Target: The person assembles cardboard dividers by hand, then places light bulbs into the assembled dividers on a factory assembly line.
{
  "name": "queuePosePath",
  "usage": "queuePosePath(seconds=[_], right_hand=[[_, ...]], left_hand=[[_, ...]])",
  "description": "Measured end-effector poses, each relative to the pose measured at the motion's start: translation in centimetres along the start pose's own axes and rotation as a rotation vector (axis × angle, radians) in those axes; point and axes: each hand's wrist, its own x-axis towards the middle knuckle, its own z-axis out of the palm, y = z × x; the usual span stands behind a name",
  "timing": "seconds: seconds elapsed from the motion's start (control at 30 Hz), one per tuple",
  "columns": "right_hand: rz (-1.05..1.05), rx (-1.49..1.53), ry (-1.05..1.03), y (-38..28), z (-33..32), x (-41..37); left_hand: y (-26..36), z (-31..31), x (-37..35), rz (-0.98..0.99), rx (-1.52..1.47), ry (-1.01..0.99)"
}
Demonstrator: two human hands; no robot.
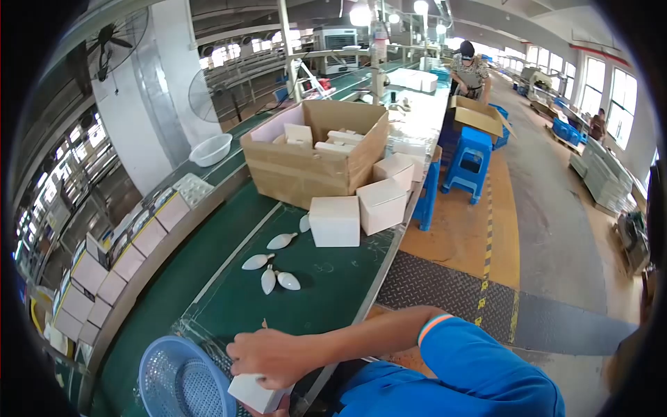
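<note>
At the bottom of the view, a small white box [256, 393] is held beside the blue basket. My right hand [269, 356] lies over its top with the fingers curled onto it; the fingertips are partly hidden. Only a little of my left hand [281, 409] shows, closed round the box's lower side. The blue perforated basket [149, 372] stands just left of both hands. Further up the green work surface lie several white bulbs [268, 281], apart from the hands.
A large cardboard carton [299, 170] holds white boxes, with more white boxes [335, 222] beside it. Packed boxes [149, 236] line a shelf at left, near a white bowl [210, 150]. Blue stools [469, 163] stand right of the table. Another person [470, 69] is far back.
</note>
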Motion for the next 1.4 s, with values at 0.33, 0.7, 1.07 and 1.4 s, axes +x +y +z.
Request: queuePosePath(seconds=[0.33, 0.7, 1.07, 1.4], right_hand=[[-0.072, -0.189, -0.404, -0.8, -0.9, 1.2], [-0.285, -0.433, -0.801, -3.7, -3.9, 5.0], [-0.327, -0.488, -0.848, -3.7, -3.1, 4.6], [-0.377, -0.482, -0.880, -4.2, -3.7, 5.3]], left_hand=[[-0.6, 0.9, -1.5, 0.092, 0.510, -0.024], [1.2, 1.6, -1.1, -0.145, 0.316, 0.044], [1.4, 1.8, -1.0, -0.165, 0.229, -0.015], [1.3, 1.9, -1.0, -0.205, 0.268, -0.044]])
